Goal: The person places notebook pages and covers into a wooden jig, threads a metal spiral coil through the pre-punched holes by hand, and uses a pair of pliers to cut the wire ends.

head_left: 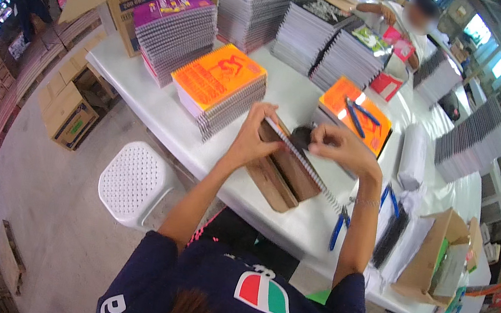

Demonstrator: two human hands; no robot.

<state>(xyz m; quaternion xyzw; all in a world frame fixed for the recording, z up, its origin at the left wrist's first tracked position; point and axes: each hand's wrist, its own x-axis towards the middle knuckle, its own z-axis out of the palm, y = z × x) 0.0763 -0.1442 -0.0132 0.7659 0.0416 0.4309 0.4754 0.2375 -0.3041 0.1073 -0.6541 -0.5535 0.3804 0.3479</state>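
Observation:
A brown-backed spiral notebook [283, 174] rests on the white table [273, 89], its wire binding running along the upper edge. My left hand [252, 136] grips the notebook's top left corner at the binding. My right hand [341, 147] is closed on the wire spiral a little further along, beside a small dark object. A stack of orange-covered notebooks [218, 88] sits just left of my hands. Another orange notebook [356, 114] with blue-handled tools on it lies behind my right hand.
Blue-handled pliers [339, 228] lie near the table's front edge, beside black wire coils [390, 237]. Tall notebook stacks [251, 12] line the far side. A person [403, 24] sits opposite. A white stool [131, 181] and cardboard boxes [438, 256] stand nearby.

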